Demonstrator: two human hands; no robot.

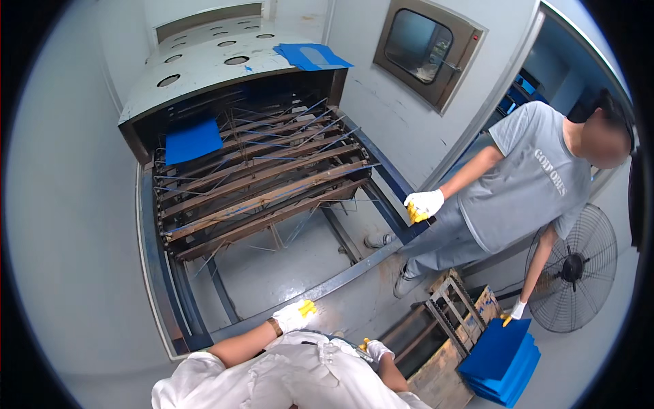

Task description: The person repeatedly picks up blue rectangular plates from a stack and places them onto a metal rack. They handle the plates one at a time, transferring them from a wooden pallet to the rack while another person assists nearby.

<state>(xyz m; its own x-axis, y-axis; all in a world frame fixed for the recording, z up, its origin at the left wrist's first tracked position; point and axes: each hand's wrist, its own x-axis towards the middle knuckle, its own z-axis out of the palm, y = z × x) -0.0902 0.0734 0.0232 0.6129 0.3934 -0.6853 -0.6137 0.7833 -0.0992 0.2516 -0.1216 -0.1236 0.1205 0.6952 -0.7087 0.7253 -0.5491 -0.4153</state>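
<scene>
White-gloved left hand (294, 315) angles inward near the metal frame (354, 271).

My gloved left hand (295, 315) is held out just ahead of my torso (300, 375), its yellow fingers (308, 308) partly curled, the bare forearm (245, 343) slanting back leftward behind it, while my gloved right hand (379, 350) sits at my right side, its grip unclear.

1 fisheye view from head height, downward and forward
</scene>
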